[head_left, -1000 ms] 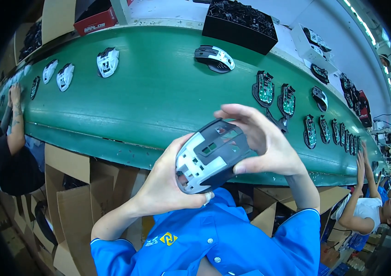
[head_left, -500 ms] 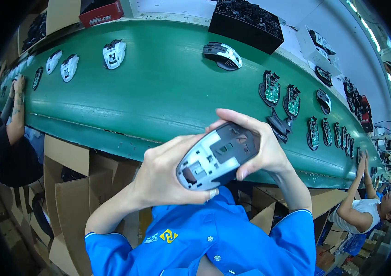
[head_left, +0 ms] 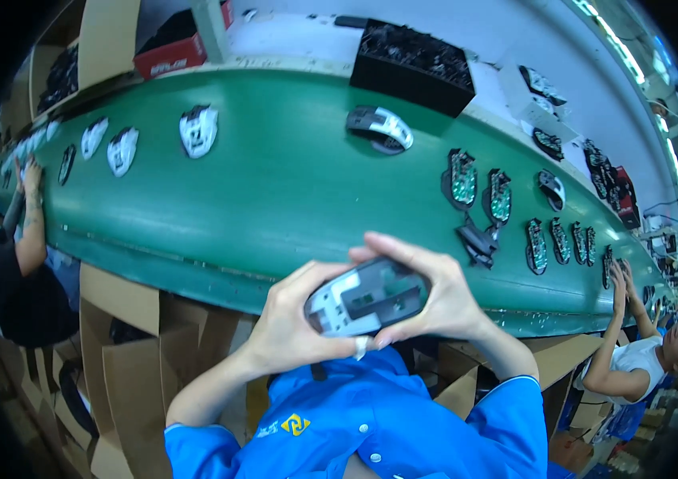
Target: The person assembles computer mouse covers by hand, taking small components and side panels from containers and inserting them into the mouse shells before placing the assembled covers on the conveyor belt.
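Between my hands, in front of my chest and close to the belt's near edge, I hold a computer mouse body with a white and a dark grey part. My left hand wraps its white end, thumb along the near side. Around the dark end curls my right hand, fingers over the far side and thumb at the near side. The inner faces of both hands and the mouse's underside are hidden. Beyond my right hand, dark plastic pieces lie on the green conveyor belt.
Mouse halves with green circuit boards lie at the right. White mouse shells sit at the left, and a mouse farther back. A black box of small parts stands behind the belt. Co-workers sit at both sides; cardboard boxes stand below.
The mouse body has been tilted in my hands, and both hands have moved slightly lower in the picture. The whole view has shifted, with the belt lower. Circuit-board halves at the right have moved along.
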### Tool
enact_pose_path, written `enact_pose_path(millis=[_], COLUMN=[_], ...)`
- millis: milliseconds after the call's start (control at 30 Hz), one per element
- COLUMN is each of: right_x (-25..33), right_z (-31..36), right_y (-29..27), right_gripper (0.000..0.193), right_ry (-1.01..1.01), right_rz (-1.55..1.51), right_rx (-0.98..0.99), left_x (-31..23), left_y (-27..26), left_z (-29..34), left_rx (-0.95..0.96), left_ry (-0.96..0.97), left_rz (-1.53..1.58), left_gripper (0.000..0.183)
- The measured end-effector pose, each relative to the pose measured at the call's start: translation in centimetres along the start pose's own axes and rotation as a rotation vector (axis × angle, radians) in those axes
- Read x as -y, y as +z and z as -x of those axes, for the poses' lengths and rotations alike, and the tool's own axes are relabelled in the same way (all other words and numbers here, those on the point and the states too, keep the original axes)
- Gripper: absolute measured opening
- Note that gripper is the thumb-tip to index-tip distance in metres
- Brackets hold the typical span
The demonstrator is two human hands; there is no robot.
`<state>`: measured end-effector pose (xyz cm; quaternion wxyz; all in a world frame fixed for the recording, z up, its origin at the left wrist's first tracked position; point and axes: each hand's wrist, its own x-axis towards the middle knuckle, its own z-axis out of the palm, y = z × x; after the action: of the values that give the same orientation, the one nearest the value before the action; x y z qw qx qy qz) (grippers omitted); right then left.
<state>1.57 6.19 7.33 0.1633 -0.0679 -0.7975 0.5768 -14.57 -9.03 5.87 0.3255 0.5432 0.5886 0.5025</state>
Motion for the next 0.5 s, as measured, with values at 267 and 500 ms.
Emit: enact_pose_path(millis=[267, 500], right_x=[2.5, -5.6], right_z=[-4.6, -18.2], right_y=[-2.7, -21.4], right_gripper=[0.091, 0.025], right_ry=[0.154, 0.033], right_rz=[0.336, 1.265], right_rx=[0.248, -0.637], left_x=[2.2, 6.2], left_y=[-0.8, -5.5], left_z=[-0.8, -0.8], left_rx=[0.032, -0.012], left_ry=[-0.437, -0.247], left_rz=[0.921, 1.987], left_gripper=[0.071, 0.077])
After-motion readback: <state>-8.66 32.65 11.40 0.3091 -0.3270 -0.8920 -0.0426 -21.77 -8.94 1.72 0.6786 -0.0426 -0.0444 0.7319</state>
